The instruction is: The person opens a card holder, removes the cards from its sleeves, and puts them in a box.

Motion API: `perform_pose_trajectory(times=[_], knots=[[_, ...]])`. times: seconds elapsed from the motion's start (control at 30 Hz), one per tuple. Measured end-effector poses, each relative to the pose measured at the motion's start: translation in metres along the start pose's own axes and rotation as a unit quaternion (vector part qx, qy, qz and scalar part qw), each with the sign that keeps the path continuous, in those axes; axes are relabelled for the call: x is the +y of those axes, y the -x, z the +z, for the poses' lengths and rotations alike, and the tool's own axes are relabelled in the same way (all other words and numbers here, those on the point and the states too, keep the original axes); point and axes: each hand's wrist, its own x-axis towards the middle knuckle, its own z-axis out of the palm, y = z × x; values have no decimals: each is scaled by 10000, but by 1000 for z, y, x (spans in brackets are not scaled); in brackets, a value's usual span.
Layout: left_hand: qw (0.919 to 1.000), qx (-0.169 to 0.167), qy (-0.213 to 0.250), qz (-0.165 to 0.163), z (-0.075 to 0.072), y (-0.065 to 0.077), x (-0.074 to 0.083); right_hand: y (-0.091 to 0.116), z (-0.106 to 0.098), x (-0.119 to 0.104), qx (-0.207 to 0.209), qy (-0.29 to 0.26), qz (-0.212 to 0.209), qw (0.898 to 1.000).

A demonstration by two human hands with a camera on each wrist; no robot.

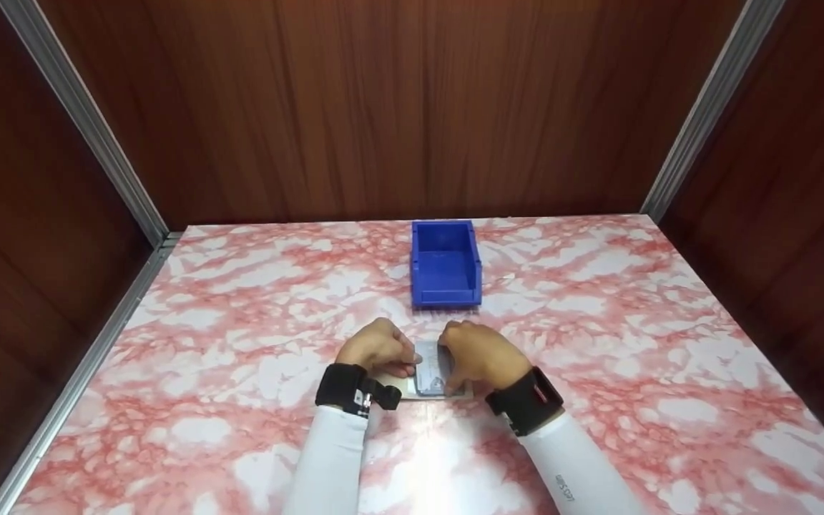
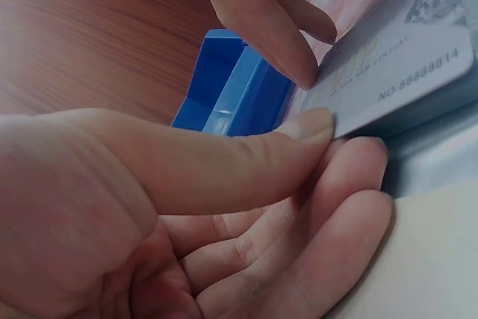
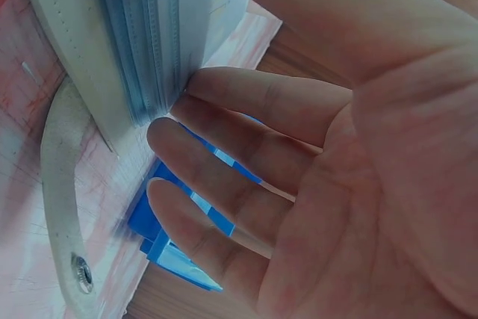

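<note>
The card holder [image 3: 71, 42] lies on the tabletop [image 1: 240, 315], midway between its left and right edges; the blue bin [image 1: 446, 297] stands beyond it, by the far edge. The left hand [image 1: 381, 350] pinches one corner of the printed card [image 2: 403, 57] between thumb and forefinger. The right hand's [image 1: 483, 354] fingers lie nearly straight, loosely side by side, the index tip touching the edge of the stacked sleeves [image 3: 138, 35].

Because the pinch takes in only a corner, a small slip of the thumb could let the card go or bend it. Whether it sits inside a clear sleeve cannot be told; if so, a pull might drag the sleeve along. Lightly braced, the holder could slide or twist, and its loose strap [image 3: 56, 155] could catch a finger.
</note>
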Motion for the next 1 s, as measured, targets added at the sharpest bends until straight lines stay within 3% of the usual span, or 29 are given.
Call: perform_pose_trajectory(times=[1.0], knots=[[9990,-184,410,70,-6,1,-5,0,-1,1,-129,-354,229,9990]])
